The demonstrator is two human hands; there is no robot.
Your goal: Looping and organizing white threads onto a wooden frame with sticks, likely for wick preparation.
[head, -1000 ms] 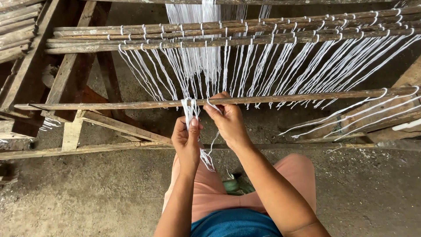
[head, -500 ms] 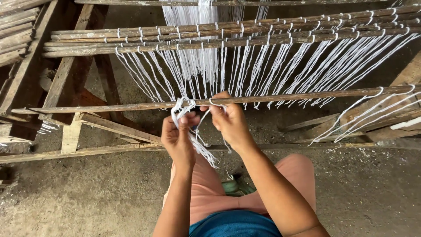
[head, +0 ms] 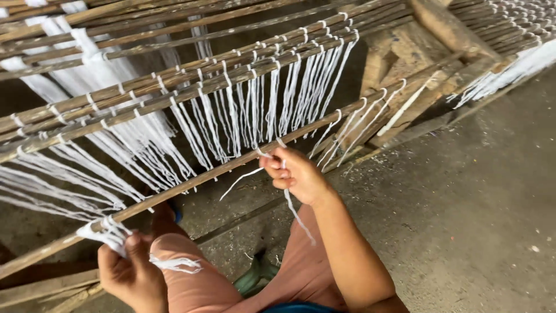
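My left hand (head: 132, 272) grips a bunch of white yarn ends (head: 105, 230) against the long wooden rod (head: 191, 182) at the lower left. My right hand (head: 295, 173) pinches a single white strand (head: 292, 203) just below the same rod, near the middle; the strand's loose end hangs down past my wrist. Many white threads (head: 255, 110) run from several bamboo rods (head: 174, 81) above down to this rod. My knees in pink trousers (head: 191, 278) sit under the frame.
A wooden frame post (head: 405, 64) stands at the right, with more white threads (head: 498, 75) stretched past it. The grey concrete floor (head: 463, 203) spreads to the right. A green object (head: 255, 275) lies on the floor between my legs.
My hands have parted: the left slid far left along the rod with a bunch of yarn, the right stays near the middle holding one strand. The view has swung and tilted.
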